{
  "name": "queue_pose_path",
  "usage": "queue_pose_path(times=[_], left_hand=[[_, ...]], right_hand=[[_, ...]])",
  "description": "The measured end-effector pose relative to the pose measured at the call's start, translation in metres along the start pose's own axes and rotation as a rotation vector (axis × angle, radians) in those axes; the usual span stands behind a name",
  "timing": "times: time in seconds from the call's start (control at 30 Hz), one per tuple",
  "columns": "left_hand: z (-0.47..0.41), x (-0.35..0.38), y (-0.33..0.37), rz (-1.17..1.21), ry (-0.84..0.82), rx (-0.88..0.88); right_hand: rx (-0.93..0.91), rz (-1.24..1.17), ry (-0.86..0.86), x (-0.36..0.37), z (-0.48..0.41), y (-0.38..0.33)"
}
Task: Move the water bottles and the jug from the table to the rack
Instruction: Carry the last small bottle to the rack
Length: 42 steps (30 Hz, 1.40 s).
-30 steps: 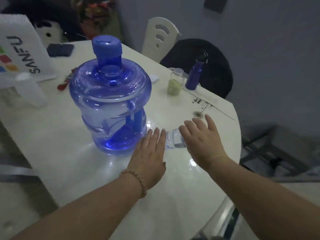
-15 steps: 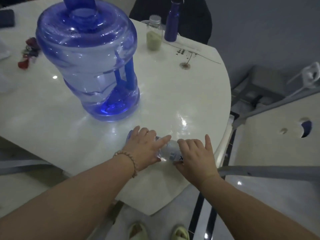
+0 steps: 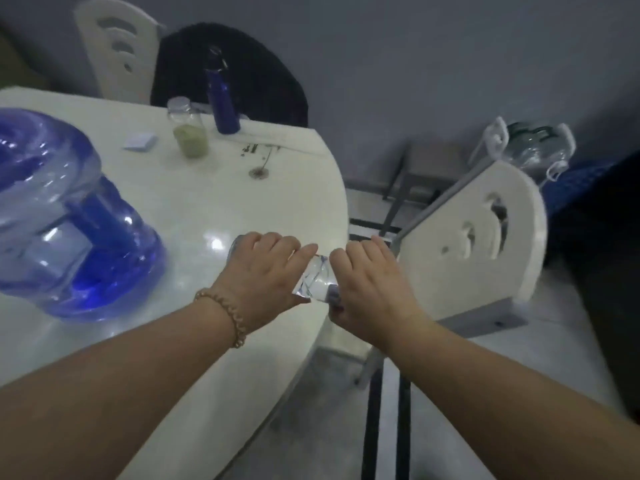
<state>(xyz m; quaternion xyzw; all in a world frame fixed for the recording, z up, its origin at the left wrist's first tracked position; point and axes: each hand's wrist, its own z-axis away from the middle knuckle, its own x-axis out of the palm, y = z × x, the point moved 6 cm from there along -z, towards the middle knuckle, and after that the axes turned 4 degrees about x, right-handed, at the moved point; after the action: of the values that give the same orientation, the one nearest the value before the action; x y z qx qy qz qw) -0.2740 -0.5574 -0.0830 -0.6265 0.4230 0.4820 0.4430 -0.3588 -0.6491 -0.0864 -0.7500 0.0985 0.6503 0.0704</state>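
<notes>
A small clear water bottle (image 3: pixel 317 280) lies on its side near the right edge of the white table (image 3: pixel 214 202). My left hand (image 3: pixel 266 271) is closed over one end of it and my right hand (image 3: pixel 370 285) grips the other end; only the bottle's middle shows between them. The big blue jug (image 3: pixel 65 216) stands on the table to the left, its top out of frame. A dark blue bottle (image 3: pixel 223 98) stands upright at the table's far side.
A glass jar (image 3: pixel 190 133) with green powder and a small white card (image 3: pixel 140 140) sit near the blue bottle. A white chair (image 3: pixel 485 237) stands just right of the table edge. Another white chair and a dark-draped chair are behind the table. Clear containers (image 3: pixel 530 147) rest far right.
Both hands went from flat and reaching to closed on the clear bottle, which came toward the table's right edge. The view swung right, showing the white chair.
</notes>
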Motion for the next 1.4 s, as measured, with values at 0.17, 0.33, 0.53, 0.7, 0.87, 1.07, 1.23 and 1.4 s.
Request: queue_pose_path(times=[0.17,0.33,0.53,0.7,0.87,1.07,1.23,1.4], left_hand=[[-0.143,-0.094,0.090,-0.070,0.332,0.154],[-0.291,-0.155,0.216,-0.095,0.597,0.281],[-0.424,-0.149,0.337,-0.056,0.407,0.395],[-0.506,-0.111,0.373,-0.109,0.231,0.430],[-0.587,-0.063,0.378,-0.093,0.140,0.478],[-0.721,-0.002,0.360,-0.018,0.084,0.537],[-0.825,0.029,0.341,0.047,0.066,0.532],[-0.899,0.066,0.333,0.084,0.022,0.520]], right_hand=[[0.155,0.010,0.159,-0.093,0.035,0.150],[0.251,0.178,0.237,-0.164,0.089,0.330],[0.314,0.224,0.112,-0.168,0.145,0.488],[0.326,0.139,0.081,-0.134,0.147,0.563],[0.365,0.108,0.008,-0.094,0.115,0.633],[0.430,0.139,-0.050,-0.046,0.035,0.733],[0.485,0.124,-0.068,-0.019,-0.032,0.812],[0.503,0.055,-0.076,0.020,-0.075,0.878]])
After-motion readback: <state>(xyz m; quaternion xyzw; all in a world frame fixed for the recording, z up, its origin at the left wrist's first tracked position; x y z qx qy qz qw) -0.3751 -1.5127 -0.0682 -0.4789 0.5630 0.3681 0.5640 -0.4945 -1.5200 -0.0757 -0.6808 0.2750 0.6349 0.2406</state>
